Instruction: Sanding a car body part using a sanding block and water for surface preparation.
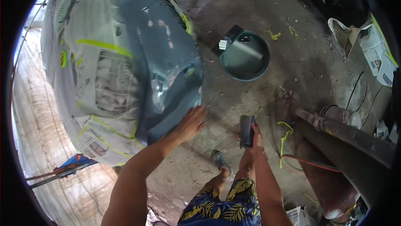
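My left hand lies flat with fingers stretched against the lower corner of a grey-primed car body, which shows pale patches and a wet shine. Newspaper masking covers the car's left part, held by yellow-green tape. In my right hand, above my right leg, is a dark, oblong block that looks like a sanding block. The fingers wrap round its right side. It is held apart from the car.
A round dark bucket of cloudy water stands on the concrete floor, with a dark piece and a small white block at its rim. Right of me are a rusty pipe, a reddish cylinder and a thin hose. Tape scraps lie about.
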Available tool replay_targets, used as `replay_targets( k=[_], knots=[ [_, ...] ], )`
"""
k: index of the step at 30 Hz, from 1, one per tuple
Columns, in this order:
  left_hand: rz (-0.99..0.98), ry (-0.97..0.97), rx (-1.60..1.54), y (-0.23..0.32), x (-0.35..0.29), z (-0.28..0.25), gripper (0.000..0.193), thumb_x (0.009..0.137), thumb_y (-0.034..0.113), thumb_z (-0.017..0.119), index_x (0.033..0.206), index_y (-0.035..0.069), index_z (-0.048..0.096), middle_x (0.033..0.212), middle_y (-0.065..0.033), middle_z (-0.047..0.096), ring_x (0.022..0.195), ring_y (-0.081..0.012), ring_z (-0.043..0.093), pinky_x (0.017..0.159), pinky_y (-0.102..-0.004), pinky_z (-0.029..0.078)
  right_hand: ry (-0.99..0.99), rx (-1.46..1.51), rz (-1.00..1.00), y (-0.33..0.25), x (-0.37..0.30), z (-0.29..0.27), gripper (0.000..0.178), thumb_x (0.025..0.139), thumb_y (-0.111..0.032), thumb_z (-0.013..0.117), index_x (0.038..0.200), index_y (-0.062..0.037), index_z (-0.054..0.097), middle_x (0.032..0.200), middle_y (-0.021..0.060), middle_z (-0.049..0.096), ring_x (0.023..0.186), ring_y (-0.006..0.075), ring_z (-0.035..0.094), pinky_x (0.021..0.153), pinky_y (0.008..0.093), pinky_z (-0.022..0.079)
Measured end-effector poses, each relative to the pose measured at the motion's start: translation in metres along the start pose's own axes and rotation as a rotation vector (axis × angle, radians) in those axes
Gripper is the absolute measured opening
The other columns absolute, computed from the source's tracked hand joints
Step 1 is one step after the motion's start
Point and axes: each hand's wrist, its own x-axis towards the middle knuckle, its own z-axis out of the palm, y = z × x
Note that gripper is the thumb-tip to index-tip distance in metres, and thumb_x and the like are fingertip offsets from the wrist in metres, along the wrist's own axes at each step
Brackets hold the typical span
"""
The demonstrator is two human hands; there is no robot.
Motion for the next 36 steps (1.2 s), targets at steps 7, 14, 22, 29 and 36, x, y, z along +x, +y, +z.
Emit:
replay_targets(
  k=[7, 14, 22, 29, 36],
  knots=[
    [-0.125, 0.013, -0.419, 0.018, 0.262, 0.093, 0.035, 0.097, 0.026, 0.063, 0.119, -0.001, 0.065, 0.128, -0.0222, 0.062, 0.120, -0.0401, 0.058, 0.103, -0.0474, 0.047, 0.031, -0.111, -0.007, -0.055, 0.050, -0.019, 0.045, 0.099, -0.045, 0.060, 0.127, -0.0106, 0.050, 0.103, 0.0142, 0.065, 0.081, 0.0276, 0.070, 0.068, 0.0425, 0.061],
    [-0.531, 0.009, -0.478, -0.002, 0.403, 0.188, 0.047, 0.091, 0.029, 0.065, 0.126, -0.001, 0.060, 0.125, -0.0272, 0.062, 0.117, -0.0412, 0.060, 0.101, -0.0489, 0.049, 0.082, 0.098, 0.082, -0.043, 0.066, -0.072, 0.046, 0.100, -0.041, 0.058, 0.131, -0.0099, 0.045, 0.105, 0.0123, 0.063, 0.083, 0.0262, 0.070, 0.066, 0.0400, 0.061],
    [-0.536, 0.171, -0.980, -0.032, 0.408, 0.206, 0.026, 0.083, 0.021, 0.071, 0.098, 0.000, 0.071, 0.096, -0.0171, 0.073, 0.091, -0.0306, 0.068, 0.081, -0.0391, 0.051, 0.207, 0.067, 0.045, -0.043, 0.064, -0.113, 0.043, 0.099, -0.040, 0.058, 0.127, -0.0092, 0.045, 0.091, 0.0153, 0.064, 0.074, 0.0241, 0.067, 0.065, 0.0363, 0.058],
    [-0.575, 0.427, -2.400, 0.011, 0.350, 0.098, 0.031, 0.096, 0.035, 0.065, 0.107, 0.006, 0.066, 0.109, -0.0143, 0.072, 0.100, -0.0301, 0.070, 0.093, -0.0449, 0.055, 0.203, -0.019, 0.015, -0.088, 0.095, -0.058, 0.041, 0.100, -0.043, 0.058, 0.125, -0.0114, 0.053, 0.097, 0.0127, 0.065, 0.079, 0.0261, 0.069, 0.062, 0.0414, 0.061],
    [-0.807, 0.185, -2.486, 0.068, 0.355, 0.073, 0.037, 0.102, 0.038, 0.053, 0.110, 0.005, 0.068, 0.101, -0.0101, 0.073, 0.089, -0.0232, 0.072, 0.082, -0.0357, 0.060, 0.107, -0.321, -0.621, -0.165, 0.206, 0.018, 0.041, 0.104, -0.035, 0.054, 0.132, -0.0064, 0.054, 0.113, 0.0096, 0.064, 0.101, 0.0207, 0.066, 0.087, 0.0378, 0.055]
  ],
)
